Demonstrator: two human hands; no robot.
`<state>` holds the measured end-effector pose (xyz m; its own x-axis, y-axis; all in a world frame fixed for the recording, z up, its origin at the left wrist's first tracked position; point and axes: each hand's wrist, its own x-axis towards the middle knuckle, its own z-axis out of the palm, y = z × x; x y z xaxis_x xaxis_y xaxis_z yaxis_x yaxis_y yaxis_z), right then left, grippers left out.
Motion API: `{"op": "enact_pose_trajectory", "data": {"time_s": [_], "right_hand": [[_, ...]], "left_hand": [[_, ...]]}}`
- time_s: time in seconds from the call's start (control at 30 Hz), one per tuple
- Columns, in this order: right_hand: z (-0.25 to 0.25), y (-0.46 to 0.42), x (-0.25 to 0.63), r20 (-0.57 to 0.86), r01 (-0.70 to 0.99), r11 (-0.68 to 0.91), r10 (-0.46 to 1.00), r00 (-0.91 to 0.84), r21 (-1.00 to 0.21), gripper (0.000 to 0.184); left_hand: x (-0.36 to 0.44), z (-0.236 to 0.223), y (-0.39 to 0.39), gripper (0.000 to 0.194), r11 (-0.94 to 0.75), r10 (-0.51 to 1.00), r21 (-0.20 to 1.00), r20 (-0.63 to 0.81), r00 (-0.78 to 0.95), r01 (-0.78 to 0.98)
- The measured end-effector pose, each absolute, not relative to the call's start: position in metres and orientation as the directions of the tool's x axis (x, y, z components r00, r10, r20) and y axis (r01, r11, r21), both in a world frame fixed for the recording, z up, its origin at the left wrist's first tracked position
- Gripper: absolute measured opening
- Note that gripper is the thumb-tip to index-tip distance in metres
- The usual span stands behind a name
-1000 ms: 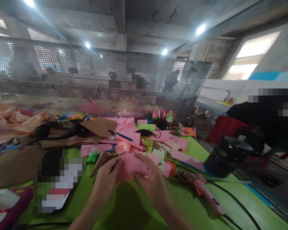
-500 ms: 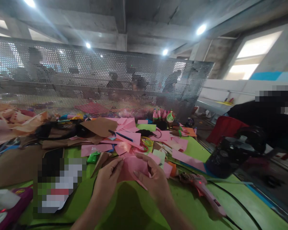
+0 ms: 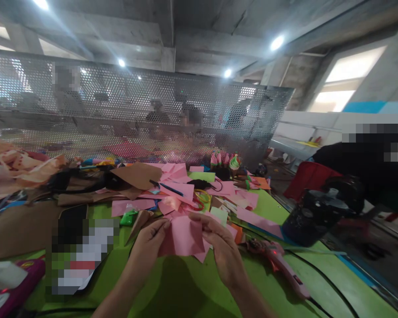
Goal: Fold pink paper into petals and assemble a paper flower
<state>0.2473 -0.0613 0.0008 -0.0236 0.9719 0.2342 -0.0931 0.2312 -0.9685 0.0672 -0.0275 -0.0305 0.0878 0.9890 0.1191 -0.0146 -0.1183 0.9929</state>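
A creased sheet of pink paper [image 3: 186,236] is held up between my two hands over the green table. My left hand [image 3: 151,240] pinches its left edge between thumb and fingers. At its right edge, my right hand [image 3: 219,240] is closed on the paper, with the fingers curled behind. Another pink corner [image 3: 203,252] shows below the sheet near my right hand; I cannot tell whether it is part of the same piece. A glue gun [image 3: 281,265] with a red light lies to the right of my right hand.
Pink and brown paper scraps [image 3: 137,176] cover the far half of the green table [image 3: 172,287]. A phone-like device [image 3: 82,260], partly blurred out, lies left. Small cone-shaped ornaments [image 3: 234,162] stand at the back. A dark container [image 3: 315,216] stands right, near a person in black [image 3: 361,152].
The pink sheet has turned to show more of its face towards me. My right hand has shifted slightly right, its thumb moving off the sheet's front.
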Motion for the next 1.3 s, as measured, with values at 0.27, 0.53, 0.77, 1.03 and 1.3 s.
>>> {"op": "enact_pose_trajectory", "data": {"time_s": [0.27, 0.53, 0.77, 1.03, 1.3], "right_hand": [[-0.005, -0.057, 0.248, 0.411, 0.242, 0.405, 0.911, -0.028, -0.882, 0.059], [-0.007, -0.058, 0.248, 0.793, 0.761, 0.544, 0.606, -0.065, -0.353, 0.027], [-0.008, -0.062, 0.246, 0.78, 0.774, 0.564, 0.607, -0.154, -0.286, 0.03], [-0.004, -0.06, 0.247, 0.811, 0.748, 0.608, 0.561, -0.166, -0.267, 0.022], [-0.008, -0.059, 0.245, 0.803, 0.7, 0.645, 0.57, -0.173, -0.306, 0.017]], "left_hand": [[0.066, -0.026, -0.026, 0.034, -0.193, 0.978, 0.979, 0.187, 0.094, 0.066], [0.071, -0.033, -0.027, 0.03, -0.293, 0.95, 0.944, 0.27, 0.156, 0.151], [0.073, -0.033, -0.029, 0.032, -0.261, 0.95, 0.954, 0.226, 0.215, 0.147], [0.074, -0.029, -0.031, 0.045, -0.123, 0.947, 0.992, 0.117, 0.299, 0.004], [0.076, -0.028, -0.031, 0.033, -0.159, 0.94, 0.986, 0.134, 0.314, 0.054]]}}
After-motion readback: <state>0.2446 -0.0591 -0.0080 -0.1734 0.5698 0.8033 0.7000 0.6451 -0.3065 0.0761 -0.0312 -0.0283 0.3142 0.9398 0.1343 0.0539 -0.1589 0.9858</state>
